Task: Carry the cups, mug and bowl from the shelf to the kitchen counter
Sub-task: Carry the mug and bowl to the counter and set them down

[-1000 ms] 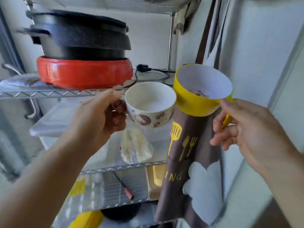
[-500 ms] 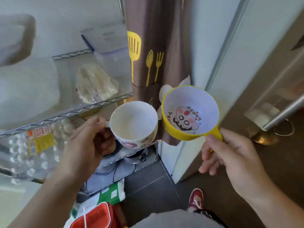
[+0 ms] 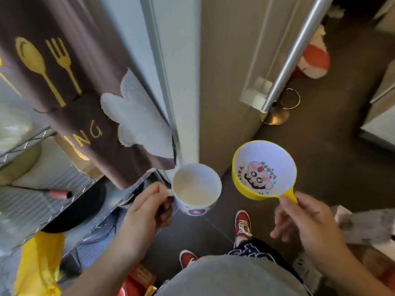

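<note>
White ceramic mug with small red emblem on side (image 3: 196, 186) sat at lower centre of frame, upright, handle pinched in left hand (image 3: 147, 212). Yellow plastic bowl with white cartoon-printed inside (image 3: 264, 169) hung right of centre, just beside mug, not touching; right hand (image 3: 307, 221) gripped its short yellow handle between thumb and fingers. Brown hanging cloth with yellow spoon and fork print (image 3: 64, 82) filled upper left. Wire metal shelf (image 3: 25, 142) stood at left edge. Red sneakers (image 3: 242, 224) were on dark floor (image 3: 320, 157) below.
</note>
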